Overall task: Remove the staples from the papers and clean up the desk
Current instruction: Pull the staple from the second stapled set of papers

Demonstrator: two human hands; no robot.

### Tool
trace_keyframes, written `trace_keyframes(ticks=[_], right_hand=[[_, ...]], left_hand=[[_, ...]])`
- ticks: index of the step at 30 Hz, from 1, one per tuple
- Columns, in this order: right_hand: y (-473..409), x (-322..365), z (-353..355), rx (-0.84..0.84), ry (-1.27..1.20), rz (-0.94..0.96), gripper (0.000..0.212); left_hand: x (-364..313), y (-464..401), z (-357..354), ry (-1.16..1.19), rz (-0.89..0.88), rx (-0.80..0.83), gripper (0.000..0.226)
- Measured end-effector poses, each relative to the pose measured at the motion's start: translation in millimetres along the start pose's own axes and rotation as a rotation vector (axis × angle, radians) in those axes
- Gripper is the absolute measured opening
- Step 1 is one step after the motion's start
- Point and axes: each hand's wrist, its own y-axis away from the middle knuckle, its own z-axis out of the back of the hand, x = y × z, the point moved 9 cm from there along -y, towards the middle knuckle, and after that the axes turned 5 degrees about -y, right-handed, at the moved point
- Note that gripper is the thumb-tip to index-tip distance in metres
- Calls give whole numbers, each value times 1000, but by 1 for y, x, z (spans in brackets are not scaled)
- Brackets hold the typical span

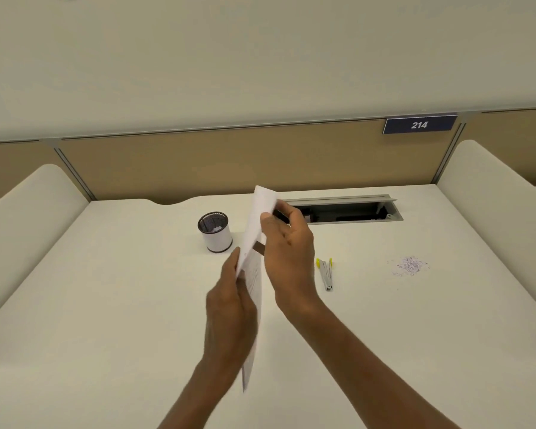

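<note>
We hold the papers [254,274] edge-on above the desk [106,305], long axis running 12 to 6, our left hand [229,305] pinching the near part, our right hand [288,252] the far end. Bare desktop lies at 9; the staple remover [326,274] and loose staples [410,266] sit at 3, a cup [215,232] at 11.

A big white desk [106,305] fills the bottom, with tall white side panels [28,205] curving up on the left and right. At the back stands a low tan divider [214,162] with thin gray metal strips, and a dark blue sign [419,124] on it says 214. Behind it is a plain pale wall [229,57], and an open gray slot [347,209] is cut into the desk.
</note>
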Motion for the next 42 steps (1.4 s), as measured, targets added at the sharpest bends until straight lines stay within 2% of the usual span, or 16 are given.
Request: trace_keyframes(ticks=[2, 4, 6, 7, 9, 11, 14, 16, 21, 24, 26, 28, 32, 38, 42], right_hand=[[-7, -10, 10, 35, 25, -23, 48], [-20, -27, 33, 13, 195, -62, 66], [-28, -55, 56, 43, 346, -192, 82], [-29, -70, 63, 105, 325, -263, 84], [-24, -93, 66, 271, 170, -366, 70], [-21, -108, 69, 371, 132, -364, 52], [-16, -123, 68, 359, 77, -338, 27], [-11, -131, 62, 305, 125, -299, 20], [1, -151, 42, 163, 221, -273, 17], [6, -159, 23, 134, 277, -257, 13], [11, -173, 8, 149, 372, -299, 12], [15, -193, -8, 193, 480, -353, 21], [21, -220, -41, 246, 627, -375, 27], [22, -264, -93, 223, 642, -423, 21], [25, -284, -131, 254, 644, -442, 11]], left_hand=[[8, -10, 7, 67, 43, -10, 27], [18, -21, 12, 161, 85, 10, 22], [27, -30, 13, 318, 145, 73, 23], [31, -34, 11, 415, 190, 117, 24], [39, -36, 11, 580, 291, 185, 24], [51, -38, 12, 631, 358, 212, 22], [74, -39, 13, 640, 412, 204, 23], [93, -39, 13, 604, 431, 192, 22], [157, -37, 16, 426, 459, 159, 20], [188, -32, 23, 345, 455, 114, 19], [206, -34, 32, 285, 446, 73, 21], [227, -39, 42, 229, 446, 39, 25], [274, -51, 60, 133, 459, 35, 29], [345, -73, 85, 88, 493, 20, 29], [387, -84, 105, 69, 575, -59, 26]])
